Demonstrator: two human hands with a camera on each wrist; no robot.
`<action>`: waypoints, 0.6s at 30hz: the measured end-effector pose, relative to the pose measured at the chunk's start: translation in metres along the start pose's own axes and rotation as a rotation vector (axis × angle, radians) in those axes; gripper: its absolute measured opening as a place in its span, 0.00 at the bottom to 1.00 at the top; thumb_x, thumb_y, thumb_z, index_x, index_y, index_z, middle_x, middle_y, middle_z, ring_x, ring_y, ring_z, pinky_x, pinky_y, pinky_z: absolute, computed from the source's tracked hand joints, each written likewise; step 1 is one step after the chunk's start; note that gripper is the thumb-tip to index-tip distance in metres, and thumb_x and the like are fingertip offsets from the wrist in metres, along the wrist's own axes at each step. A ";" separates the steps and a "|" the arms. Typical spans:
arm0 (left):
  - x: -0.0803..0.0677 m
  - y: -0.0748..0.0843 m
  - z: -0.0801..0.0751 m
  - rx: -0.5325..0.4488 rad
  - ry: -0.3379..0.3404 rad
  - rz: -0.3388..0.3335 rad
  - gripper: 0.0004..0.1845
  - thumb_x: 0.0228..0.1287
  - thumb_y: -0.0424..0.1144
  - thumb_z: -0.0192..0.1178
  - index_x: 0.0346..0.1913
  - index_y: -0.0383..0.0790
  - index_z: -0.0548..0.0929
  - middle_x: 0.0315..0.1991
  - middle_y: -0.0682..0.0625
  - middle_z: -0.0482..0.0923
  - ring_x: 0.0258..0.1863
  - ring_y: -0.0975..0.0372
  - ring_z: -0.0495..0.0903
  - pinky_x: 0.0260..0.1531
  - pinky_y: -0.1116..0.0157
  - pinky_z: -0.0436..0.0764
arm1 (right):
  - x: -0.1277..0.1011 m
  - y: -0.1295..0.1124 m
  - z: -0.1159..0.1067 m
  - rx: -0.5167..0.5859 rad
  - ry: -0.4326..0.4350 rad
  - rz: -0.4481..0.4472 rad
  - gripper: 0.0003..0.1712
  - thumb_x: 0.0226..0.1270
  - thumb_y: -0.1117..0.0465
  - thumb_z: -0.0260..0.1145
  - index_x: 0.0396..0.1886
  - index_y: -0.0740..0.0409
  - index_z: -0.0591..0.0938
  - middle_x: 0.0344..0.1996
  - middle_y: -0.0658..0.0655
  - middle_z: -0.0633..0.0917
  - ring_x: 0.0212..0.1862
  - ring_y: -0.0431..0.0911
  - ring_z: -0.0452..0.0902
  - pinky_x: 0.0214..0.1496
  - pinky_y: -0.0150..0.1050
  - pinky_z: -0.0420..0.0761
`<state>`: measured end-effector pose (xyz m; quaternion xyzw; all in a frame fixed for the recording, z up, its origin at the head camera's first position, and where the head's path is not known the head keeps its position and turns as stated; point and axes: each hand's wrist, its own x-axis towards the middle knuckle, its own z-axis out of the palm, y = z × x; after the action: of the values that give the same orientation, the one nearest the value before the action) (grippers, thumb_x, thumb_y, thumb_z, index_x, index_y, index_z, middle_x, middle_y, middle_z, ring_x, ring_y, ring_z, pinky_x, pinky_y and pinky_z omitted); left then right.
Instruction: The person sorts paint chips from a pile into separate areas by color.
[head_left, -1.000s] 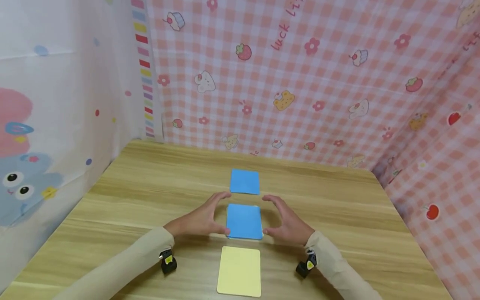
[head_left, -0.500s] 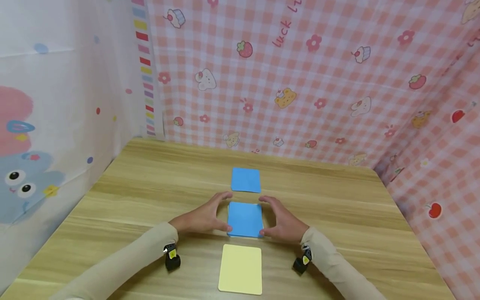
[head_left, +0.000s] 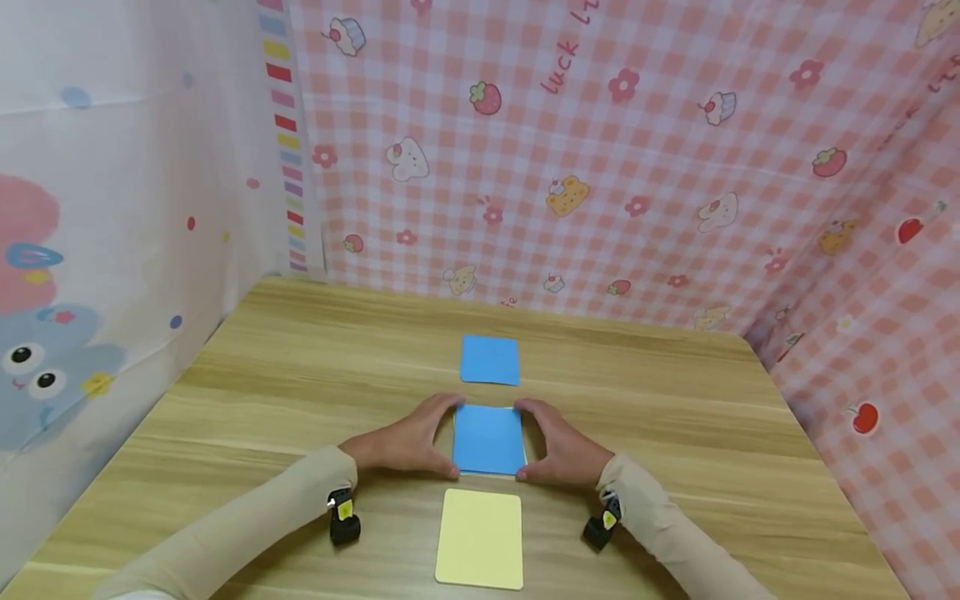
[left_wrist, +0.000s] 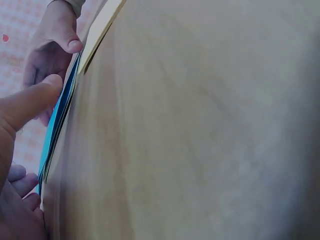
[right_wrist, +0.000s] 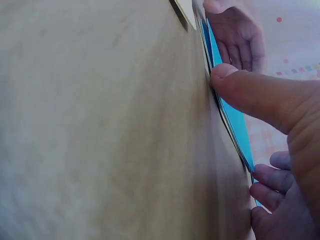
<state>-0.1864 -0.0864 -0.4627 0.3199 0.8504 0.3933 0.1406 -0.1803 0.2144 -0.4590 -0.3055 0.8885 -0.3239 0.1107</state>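
We find the left hand and the right hand on either side of the blue card stack, each grasping one side edge: thumb at the near corner, fingers curled round the far corner; the stack lies flat on the wooden table directly between the two palms. The wrist views show several thin sheets (edges slightly fanned) under the right thumb and the left thumb. To square the stack well, we judge that both hands should press inward evenly and keep the sheets flat; uneven pressure may buckle them. Just beyond the fingertips lies a single blue card; just nearer than the wrists lies a yellow card. No card bears readable print; the pink checked backdrop reads "luck", the rest cut off.
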 end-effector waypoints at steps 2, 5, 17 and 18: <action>0.000 -0.001 0.000 0.016 -0.004 -0.003 0.60 0.48 0.52 0.78 0.77 0.32 0.55 0.74 0.37 0.56 0.74 0.48 0.57 0.73 0.46 0.59 | 0.001 0.001 0.000 -0.007 -0.006 -0.006 0.60 0.52 0.50 0.82 0.77 0.64 0.57 0.74 0.64 0.63 0.75 0.57 0.57 0.75 0.58 0.59; 0.001 -0.001 0.000 0.037 -0.009 -0.012 0.59 0.49 0.53 0.78 0.77 0.33 0.54 0.75 0.37 0.55 0.74 0.48 0.56 0.72 0.46 0.60 | 0.001 0.001 -0.001 -0.012 -0.017 -0.012 0.62 0.52 0.49 0.82 0.77 0.64 0.56 0.74 0.65 0.62 0.76 0.57 0.56 0.75 0.59 0.60; 0.000 -0.001 0.001 0.045 0.000 -0.010 0.57 0.52 0.52 0.76 0.77 0.33 0.54 0.75 0.37 0.56 0.74 0.47 0.57 0.72 0.46 0.61 | 0.001 0.000 0.000 -0.028 -0.008 -0.027 0.60 0.54 0.51 0.81 0.77 0.65 0.57 0.74 0.66 0.62 0.75 0.58 0.56 0.75 0.59 0.60; 0.000 0.000 0.001 0.043 -0.003 -0.013 0.57 0.53 0.52 0.76 0.77 0.33 0.54 0.75 0.37 0.56 0.74 0.47 0.56 0.72 0.46 0.61 | 0.001 0.000 0.001 -0.031 -0.008 -0.028 0.60 0.53 0.50 0.81 0.77 0.65 0.57 0.74 0.66 0.62 0.75 0.58 0.56 0.75 0.59 0.60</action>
<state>-0.1859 -0.0860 -0.4634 0.3179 0.8604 0.3737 0.1375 -0.1805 0.2133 -0.4596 -0.3210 0.8887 -0.3103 0.1048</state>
